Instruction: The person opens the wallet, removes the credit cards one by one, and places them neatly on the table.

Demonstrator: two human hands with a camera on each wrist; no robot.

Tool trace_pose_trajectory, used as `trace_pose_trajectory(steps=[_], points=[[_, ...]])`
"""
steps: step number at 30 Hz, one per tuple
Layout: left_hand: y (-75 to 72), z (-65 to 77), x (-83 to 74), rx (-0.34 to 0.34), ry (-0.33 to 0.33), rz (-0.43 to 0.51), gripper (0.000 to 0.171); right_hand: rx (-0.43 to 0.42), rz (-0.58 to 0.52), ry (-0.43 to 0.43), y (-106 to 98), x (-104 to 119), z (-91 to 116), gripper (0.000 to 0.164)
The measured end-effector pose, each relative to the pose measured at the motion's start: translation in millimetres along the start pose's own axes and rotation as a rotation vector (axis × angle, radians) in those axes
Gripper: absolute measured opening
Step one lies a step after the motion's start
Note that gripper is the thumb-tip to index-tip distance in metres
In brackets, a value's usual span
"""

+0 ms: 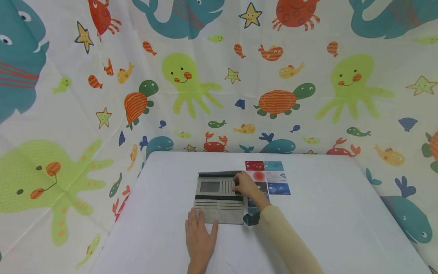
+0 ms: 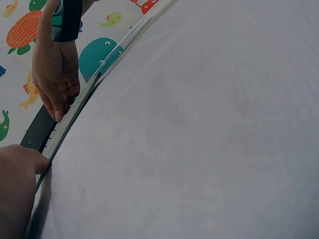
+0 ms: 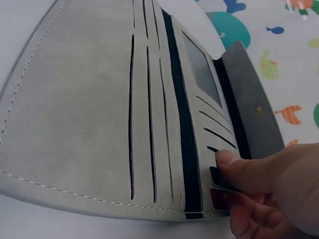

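A grey wallet [image 1: 219, 216] lies unfolded on the white table, with rows of card slots and a window pocket. My left hand [image 1: 201, 238] rests on its near left edge, fingers straight and thumb spread. At the upper right slots my right hand [image 1: 247, 185] pinches a dark card [image 3: 218, 175] between thumb and fingers. Just beside it in the right wrist view, a dark red card [image 3: 218, 199] shows at the slots, partly hidden by the fingers. The wallet's far flap [image 3: 251, 94] stands raised.
Several cards lie in two columns right of the wallet, among them a red VIP card [image 1: 254, 165] and a blue VIP card [image 1: 278, 188]. My right forearm and its wrist camera [image 1: 251, 219] cover some of them. A sea-animal curtain [image 1: 219, 68] hangs behind the table.
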State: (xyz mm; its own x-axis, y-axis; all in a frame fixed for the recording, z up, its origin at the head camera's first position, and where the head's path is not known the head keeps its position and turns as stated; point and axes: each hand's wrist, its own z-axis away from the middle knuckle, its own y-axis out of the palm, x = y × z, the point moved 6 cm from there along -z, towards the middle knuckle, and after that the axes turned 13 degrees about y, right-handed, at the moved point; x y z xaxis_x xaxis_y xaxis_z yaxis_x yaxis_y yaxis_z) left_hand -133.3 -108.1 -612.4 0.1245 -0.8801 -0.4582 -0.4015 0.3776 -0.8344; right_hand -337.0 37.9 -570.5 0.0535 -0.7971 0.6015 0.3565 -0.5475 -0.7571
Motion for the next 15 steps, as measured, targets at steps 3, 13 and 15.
trace_pose_trajectory(steps=[3,13,15], points=[[-1.0,0.0,0.5,0.001,-0.001,0.0,0.075,0.01,0.022,0.007,0.0,1.8,-1.9,0.038],[-3.7,1.7,1.5,-0.007,0.004,-0.002,0.076,0.027,-0.099,0.094,-0.1,-4.5,-7.8,0.019],[-3.6,1.9,1.7,-0.008,0.003,-0.007,0.076,0.005,-0.11,0.097,-2.4,-4.5,-7.0,0.015]])
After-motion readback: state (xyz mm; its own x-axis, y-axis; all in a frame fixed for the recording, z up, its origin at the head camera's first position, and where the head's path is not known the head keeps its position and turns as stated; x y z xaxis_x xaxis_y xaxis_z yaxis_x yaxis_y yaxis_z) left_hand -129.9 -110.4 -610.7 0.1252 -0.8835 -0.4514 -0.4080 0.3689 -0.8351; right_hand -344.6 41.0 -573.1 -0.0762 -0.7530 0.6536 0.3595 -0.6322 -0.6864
